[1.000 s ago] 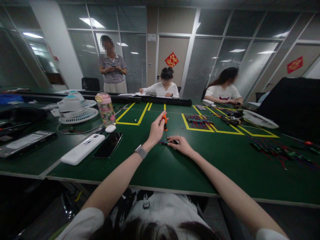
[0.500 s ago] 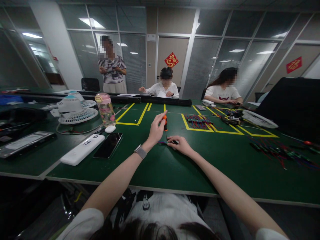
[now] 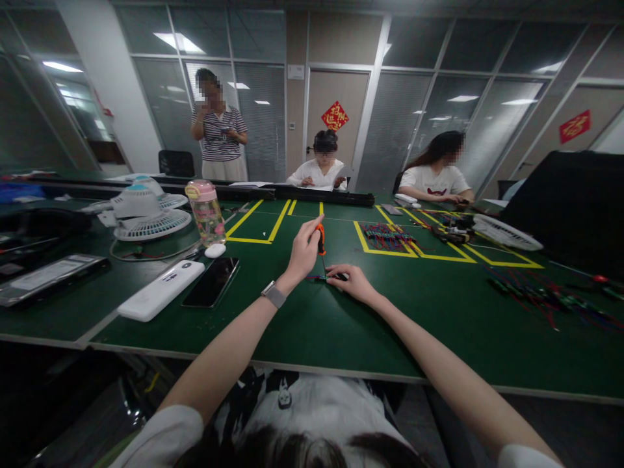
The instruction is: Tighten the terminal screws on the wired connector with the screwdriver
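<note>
My left hand [image 3: 304,248] is closed on the orange and black handle of a screwdriver [image 3: 321,240], which stands nearly upright with its shaft pointing down. The screwdriver's tip meets a small green circuit board [image 3: 322,278] with thin wires, low over the green table [image 3: 292,331]. From the right, my right hand [image 3: 351,282] pinches the board's edge between thumb and fingers. Much of the board is hidden by those fingers, and its details are too small to make out.
Left of my arms lie a black phone [image 3: 211,283], a white power bank [image 3: 160,291] and a pink-lidded bottle [image 3: 205,211]. Wired boards [image 3: 387,237] lie inside yellow tape, and more wired boards [image 3: 541,296] are at the right. White fans [image 3: 151,218] stand left. Three people are across the table.
The screwdriver handle has turned slightly in my left hand, while my right hand stays put on the board. Across the table, the standing person raised a hand and the middle person drew one in.
</note>
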{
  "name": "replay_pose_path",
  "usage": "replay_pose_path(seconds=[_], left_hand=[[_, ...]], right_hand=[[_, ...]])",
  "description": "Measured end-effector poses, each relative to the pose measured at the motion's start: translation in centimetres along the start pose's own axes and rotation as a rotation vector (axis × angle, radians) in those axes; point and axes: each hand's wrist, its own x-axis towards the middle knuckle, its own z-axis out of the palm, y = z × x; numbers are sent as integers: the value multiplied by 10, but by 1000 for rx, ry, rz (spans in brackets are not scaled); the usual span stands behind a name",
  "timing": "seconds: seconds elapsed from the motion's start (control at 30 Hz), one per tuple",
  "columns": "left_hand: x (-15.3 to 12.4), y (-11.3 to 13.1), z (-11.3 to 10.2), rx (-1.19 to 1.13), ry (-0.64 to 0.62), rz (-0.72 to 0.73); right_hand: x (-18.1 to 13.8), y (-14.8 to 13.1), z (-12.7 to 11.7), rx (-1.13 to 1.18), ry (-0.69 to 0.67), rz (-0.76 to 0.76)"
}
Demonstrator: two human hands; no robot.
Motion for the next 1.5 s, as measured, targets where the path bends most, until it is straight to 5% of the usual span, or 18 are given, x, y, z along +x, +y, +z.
replay_pose_path(seconds=[0.13,0.37,0.6,0.83,1.03,1.27,1.5], left_hand=[[-1,-3,2,-77,-3,5],[-3,3,1,118,62,45],[-2,-6,5,-22,13,17],[-3,1,2,177,47,74],[-2,-1,3,54,-15,79],[-5,3,2,205,97,61],[-2,-2,2,34,54,20]], right_hand=[[0,-2,-1,-1,-3,6],[0,-2,0,2,3,9],[0,-3,0,1,3,5],[0,-3,0,8,5,11],[0,-2,0,12,2,19],[0,-4,-1,11,6,25],[0,-4,-1,16,9,24]])
